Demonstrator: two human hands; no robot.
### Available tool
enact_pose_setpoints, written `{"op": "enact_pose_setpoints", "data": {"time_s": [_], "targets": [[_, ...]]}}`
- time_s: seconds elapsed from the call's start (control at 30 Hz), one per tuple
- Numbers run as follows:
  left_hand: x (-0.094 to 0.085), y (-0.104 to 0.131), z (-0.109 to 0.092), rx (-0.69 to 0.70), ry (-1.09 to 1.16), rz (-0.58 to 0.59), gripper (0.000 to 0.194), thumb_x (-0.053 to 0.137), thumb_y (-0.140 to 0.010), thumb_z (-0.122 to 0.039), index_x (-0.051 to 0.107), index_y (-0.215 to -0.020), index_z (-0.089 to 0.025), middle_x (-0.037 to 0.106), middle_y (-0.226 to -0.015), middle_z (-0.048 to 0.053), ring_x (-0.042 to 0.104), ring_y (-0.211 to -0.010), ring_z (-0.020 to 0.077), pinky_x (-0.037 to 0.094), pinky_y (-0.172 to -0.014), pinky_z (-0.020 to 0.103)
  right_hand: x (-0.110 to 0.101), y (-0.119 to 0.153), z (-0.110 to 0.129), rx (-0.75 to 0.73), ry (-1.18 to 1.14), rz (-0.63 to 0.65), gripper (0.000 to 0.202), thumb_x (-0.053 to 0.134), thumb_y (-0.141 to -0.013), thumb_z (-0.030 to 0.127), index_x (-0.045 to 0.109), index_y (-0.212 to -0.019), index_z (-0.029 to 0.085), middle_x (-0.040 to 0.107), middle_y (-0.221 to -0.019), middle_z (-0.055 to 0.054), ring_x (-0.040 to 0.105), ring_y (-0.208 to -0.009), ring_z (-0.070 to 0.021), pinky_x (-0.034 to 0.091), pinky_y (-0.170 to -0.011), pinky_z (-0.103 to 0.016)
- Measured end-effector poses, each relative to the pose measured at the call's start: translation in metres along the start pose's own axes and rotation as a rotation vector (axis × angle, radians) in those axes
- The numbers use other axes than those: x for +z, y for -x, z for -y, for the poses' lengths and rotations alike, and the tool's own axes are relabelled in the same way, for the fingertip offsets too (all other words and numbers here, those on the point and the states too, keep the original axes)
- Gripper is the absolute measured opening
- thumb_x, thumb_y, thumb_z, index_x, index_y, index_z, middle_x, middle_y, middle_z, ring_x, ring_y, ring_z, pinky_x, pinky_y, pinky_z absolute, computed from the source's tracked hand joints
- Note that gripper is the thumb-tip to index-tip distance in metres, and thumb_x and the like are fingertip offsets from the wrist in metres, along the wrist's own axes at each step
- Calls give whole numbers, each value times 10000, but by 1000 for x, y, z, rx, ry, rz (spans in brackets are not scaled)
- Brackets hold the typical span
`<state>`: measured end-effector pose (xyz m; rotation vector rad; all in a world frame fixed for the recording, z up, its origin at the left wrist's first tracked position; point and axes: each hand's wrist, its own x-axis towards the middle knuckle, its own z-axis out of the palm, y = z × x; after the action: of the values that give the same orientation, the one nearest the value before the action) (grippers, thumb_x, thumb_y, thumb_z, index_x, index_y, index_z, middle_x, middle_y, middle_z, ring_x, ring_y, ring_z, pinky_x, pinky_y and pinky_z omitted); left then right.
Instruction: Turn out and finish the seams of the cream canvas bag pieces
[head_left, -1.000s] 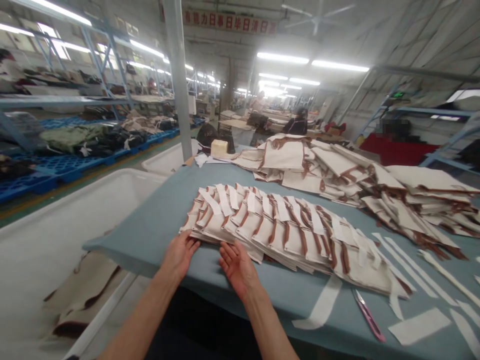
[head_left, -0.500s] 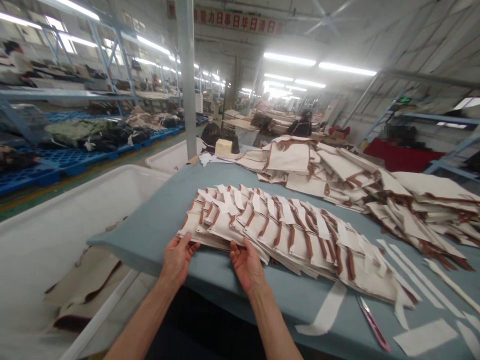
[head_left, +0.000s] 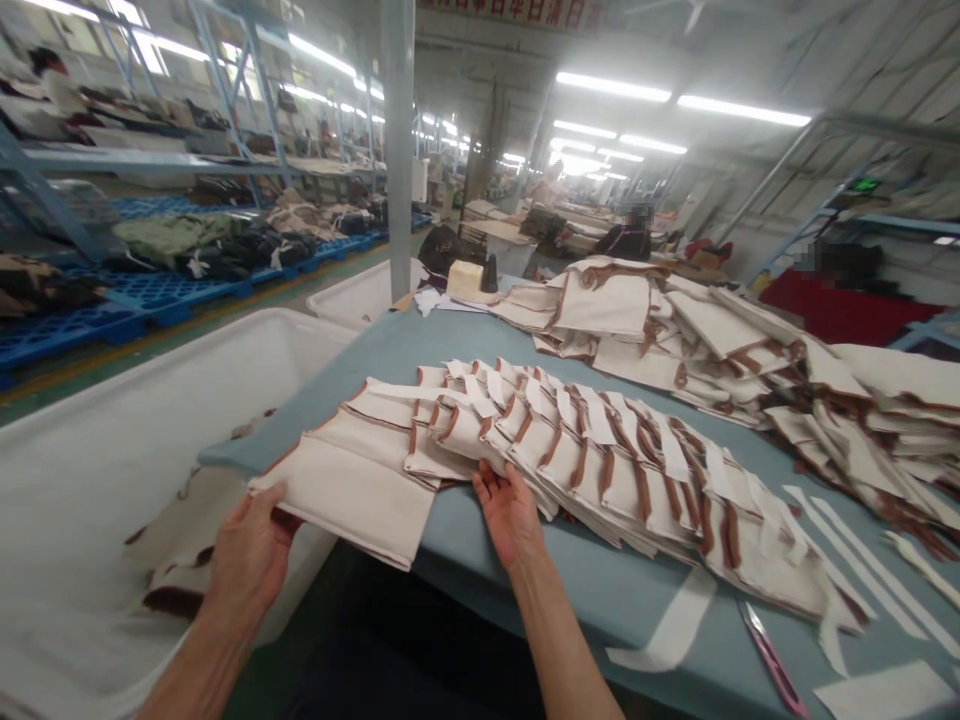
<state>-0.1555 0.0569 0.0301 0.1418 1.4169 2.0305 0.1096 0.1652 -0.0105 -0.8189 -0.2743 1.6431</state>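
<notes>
A left hand (head_left: 251, 555) pinched the near left corner of a cream panel (head_left: 356, 480), thumb on top and fingers curled beneath. The right hand (head_left: 510, 510), palm turned up and fingers half bent, met the near edge of a row (head_left: 570, 450) of similar pieces; whether it had a grip there could not be told. The panel lay flat at the row's left end, brown trim along its far left side, its held corner out past the table edge. A white strip (head_left: 416, 393) spanned its far end toward the row, where more strips lay across the overlapping, brown-edged pieces. On the blue-green table (head_left: 457, 345), a curled strip (head_left: 667, 620) and pink-handled snips (head_left: 772, 660) rested near the front edge. Beyond the row rose a loose heap (head_left: 607, 305) of cream pieces with brown trim, and a yellow block (head_left: 465, 280) sat by the far left corner, near a metal post (head_left: 400, 150). To the left, a white bin (head_left: 112, 440) held more cream cloth (head_left: 180, 520). Farther off, bundles lay on blue pallets (head_left: 135, 315), and a person in dark clothing (head_left: 628, 240) was behind the heap, under bright tube lights (head_left: 611, 87).
</notes>
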Motion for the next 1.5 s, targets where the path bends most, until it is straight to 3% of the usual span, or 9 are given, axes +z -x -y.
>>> {"op": "enact_pose_setpoints", "data": {"time_s": [0.23, 0.43, 0.57, 0.67, 0.87, 0.97, 1.13, 1.27, 1.5], "targets": [[-6, 30, -25, -37, -88, 134, 390, 906, -484, -210, 775, -851, -233, 884, -942, 21, 793, -1112, 374, 727, -798, 357, -5, 6, 10, 27, 271, 51, 296, 907, -817, 442, 725, -951, 251, 827, -905, -2, 804, -856, -192, 682, -835, -339], [-13, 60, -16, -111, -103, 143, 316, 854, -570, -317, 800, -875, -257, 886, -1004, 28, 761, -1226, 384, 727, -803, 370, -5, 56, 11, 116, 788, 206, 520, 822, -844, 677, 797, -990, 178, 850, -1011, -137, 760, -743, -222, 616, -617, -323], [-26, 63, -5, -104, -150, 85, 373, 806, -594, -397, 791, -944, -269, 876, -1055, 25, 741, -1253, 385, 717, -818, 398, 3, 95, 2, -79, 1156, 255, 303, 834, -830, 511, 807, -882, 214, 788, -855, -49, 691, -783, -223, 548, -751, -322], [-42, 58, -2, -51, -201, 3, 359, 766, -607, -466, 753, -916, -283, 859, -1044, 30, 739, -1233, 392, 698, -856, 428, 11, 104, -6, -241, 1356, 234, 227, 800, -816, 384, 805, -1005, 259, 803, -991, -30, 696, -926, -249, 498, -887, -340], [-70, 32, -24, 262, -565, -201, 375, 748, -753, -548, 698, -1060, -339, 786, -1183, 48, 702, -1254, 435, 557, -1128, 598, 16, 83, -19, -316, 1614, 176, 293, 671, -892, 307, 743, -1172, 261, 766, -823, 13, 704, -756, -249, 387, -724, -326], [-57, 13, -33, 528, -980, 13, 398, 568, -911, -576, 745, -1115, -284, 814, -1150, 105, 756, -1129, 432, 586, -1057, 625, 13, 77, -23, -326, 1671, 172, 258, 649, -928, 330, 732, -1157, 248, 757, -781, 18, 729, -785, -261, 366, -707, -319], [-2, -42, -19, 636, -1141, 197, 351, 621, -977, -471, 777, -1168, -222, 839, -1171, 91, 779, -1129, 356, 621, -1049, 498, 8, 78, -28, -347, 1690, 164, 270, 601, -942, 290, 726, -1178, 252, 750, -750, 26, 727, -742, -250, 361, -681, -315], [20, -86, -13, 707, -1294, 215, 320, 729, -1057, -374, 725, -1298, -164, 752, -1353, 131, 725, -1246, 326, 587, -1103, 570, 3, 84, -31, -349, 1652, 169, 329, 592, -881, 225, 737, -1174, 259, 726, -718, 29, 702, -704, -250, 355, -672, -316], [33, -92, 3, 849, -1483, 573, 326, 759, -1063, -362, 722, -1328, -176, 725, -1396, 120, 716, -1255, 315, 613, -1074, 562, -16, 108, -43, -228, 1467, 255, 356, 600, -785, 236, 749, -1109, 226, 599, -649, 51, 587, -610, -206, 352, -637, -295]]}}
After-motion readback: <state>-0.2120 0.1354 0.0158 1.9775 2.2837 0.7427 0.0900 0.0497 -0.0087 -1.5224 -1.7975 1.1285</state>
